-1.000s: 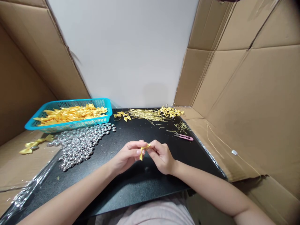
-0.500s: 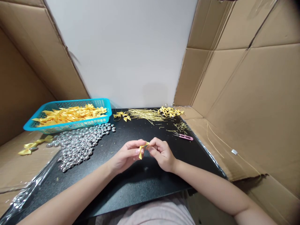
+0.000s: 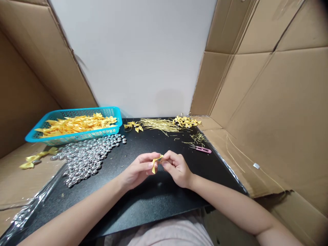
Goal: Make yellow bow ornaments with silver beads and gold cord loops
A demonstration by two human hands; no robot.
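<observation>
Between my two hands, above the black tabletop, is a yellow ribbon bow (image 3: 154,166). My left hand (image 3: 139,170) is closed, pinching the bow between thumb and fingers. The fingertips of my right hand (image 3: 177,168) are pressed together at the bow's right end, so that hand is closed on it too. Parts of the bow are covered by my fingers, and I cannot make out whether a bead or cord is in there as well.
A blue basket (image 3: 74,137) of yellow bows stands at the back left, with many silver beads (image 3: 85,159) before it. Gold cords (image 3: 160,125), finished-looking bows (image 3: 186,121) and pink thread snips (image 3: 201,149) lie farther back and right. Cardboard walls (image 3: 282,102) flank the table.
Almost nothing differs. Both hands keep hold of the bow in the same place, with only a very slight shift of the fingers.
</observation>
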